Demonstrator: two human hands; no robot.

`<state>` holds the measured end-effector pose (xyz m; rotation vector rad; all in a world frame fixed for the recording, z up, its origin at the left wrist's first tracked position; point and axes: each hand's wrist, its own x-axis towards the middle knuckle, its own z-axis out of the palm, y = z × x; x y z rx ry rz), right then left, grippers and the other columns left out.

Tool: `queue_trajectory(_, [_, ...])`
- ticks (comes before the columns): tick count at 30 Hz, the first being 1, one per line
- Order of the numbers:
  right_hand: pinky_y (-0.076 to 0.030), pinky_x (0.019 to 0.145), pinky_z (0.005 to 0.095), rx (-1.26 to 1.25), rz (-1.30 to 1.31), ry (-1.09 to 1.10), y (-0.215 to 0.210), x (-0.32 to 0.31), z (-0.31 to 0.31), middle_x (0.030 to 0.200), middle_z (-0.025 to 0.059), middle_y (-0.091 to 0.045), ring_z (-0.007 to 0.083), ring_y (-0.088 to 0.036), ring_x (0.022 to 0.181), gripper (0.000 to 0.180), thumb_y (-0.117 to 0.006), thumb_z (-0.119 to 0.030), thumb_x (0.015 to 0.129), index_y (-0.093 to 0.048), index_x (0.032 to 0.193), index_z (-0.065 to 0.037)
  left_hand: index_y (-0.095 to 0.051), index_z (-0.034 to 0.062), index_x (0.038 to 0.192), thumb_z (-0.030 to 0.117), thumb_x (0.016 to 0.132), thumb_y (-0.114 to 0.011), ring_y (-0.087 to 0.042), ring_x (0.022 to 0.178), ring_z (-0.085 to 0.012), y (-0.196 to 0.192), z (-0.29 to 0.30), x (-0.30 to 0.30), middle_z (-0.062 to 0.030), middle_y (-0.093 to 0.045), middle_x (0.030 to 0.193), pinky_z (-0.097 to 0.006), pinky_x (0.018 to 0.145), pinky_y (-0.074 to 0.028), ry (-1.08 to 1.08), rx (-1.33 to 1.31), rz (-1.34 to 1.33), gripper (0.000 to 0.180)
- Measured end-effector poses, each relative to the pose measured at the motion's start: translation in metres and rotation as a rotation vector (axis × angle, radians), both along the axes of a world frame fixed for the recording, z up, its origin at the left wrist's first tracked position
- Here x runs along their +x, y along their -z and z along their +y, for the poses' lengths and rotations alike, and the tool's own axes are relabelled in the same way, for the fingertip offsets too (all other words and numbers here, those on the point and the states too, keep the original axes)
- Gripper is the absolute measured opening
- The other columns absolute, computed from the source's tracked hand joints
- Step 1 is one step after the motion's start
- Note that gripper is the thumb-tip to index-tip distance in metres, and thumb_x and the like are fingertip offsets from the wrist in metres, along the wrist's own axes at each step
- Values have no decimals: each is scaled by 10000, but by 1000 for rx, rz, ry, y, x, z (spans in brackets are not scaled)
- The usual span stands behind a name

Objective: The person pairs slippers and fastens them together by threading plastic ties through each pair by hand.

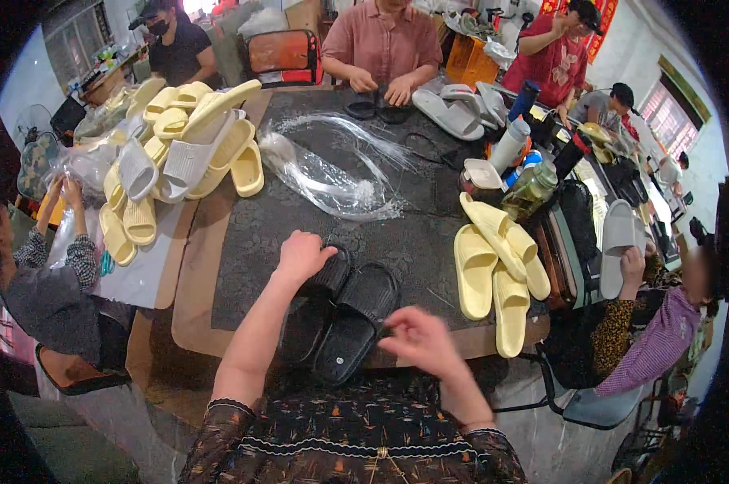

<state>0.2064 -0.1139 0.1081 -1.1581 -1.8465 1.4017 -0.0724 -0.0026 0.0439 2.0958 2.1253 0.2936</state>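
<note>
Two black slippers point(351, 323) lie side by side at the near edge of the table, toes pointing away from me. The left one point(301, 327) is partly covered by my forearm. Over its toe end is my left hand point(304, 256), knuckles up and thumb out to the right; its other fingers bend under, out of sight. Just right of the right slipper's strap hovers my right hand point(419, 342), slightly blurred. Its fingers curl in toward the thumb, and anything between them is too small to make out. A small pale round mark shows on the right slipper's insole.
Clear plastic bags point(332, 177) lie mid-table on the dark mat point(243, 234). Yellow slippers point(501, 274) are stacked at right, near bottles point(509, 145). A heap of yellow and grey slippers point(191, 145) stands at left. Co-workers sit around; one across handles black pieces point(380, 109).
</note>
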Motion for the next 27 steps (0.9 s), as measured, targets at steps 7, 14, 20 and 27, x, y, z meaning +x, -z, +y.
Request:
queue_trajectory(7, [-475,550,356,616,-138,253,76,-41,14,620,65,-548,232,-607,598,152,-625,-82,787,-574,930,-95,-722,118,814,403,756,-670,-630,886,-300,6,-3,2,-121,-682,837,-428,775,-514,-39,-123,-112,295])
queue_trajectory(14, [-437,505,359,497,-296,299,69,-2,51,559,38,-496,244,-557,536,169,-624,-116,791,-557,945,-100,-692,102,878,304,787,-635,-652,770,-299,9,-29,21,-106,-681,832,-392,732,-512,-23,-66,-472,229])
queue_trajectory(20, [-337,495,221,274,-145,183,48,-2,51,562,-45,-419,41,-386,526,169,-712,-143,776,-607,861,-41,-617,-4,878,128,876,-594,-592,698,-80,7,-17,38,-19,-635,733,-245,652,-468,42,191,-1183,135])
queue_trajectory(27, [-371,529,202,248,151,281,37,-39,94,628,-59,-487,17,-421,588,181,-722,-128,789,-637,918,-34,-633,-3,892,102,862,-617,-566,687,-75,18,-13,56,-14,-615,727,-238,654,-466,98,204,-1201,110])
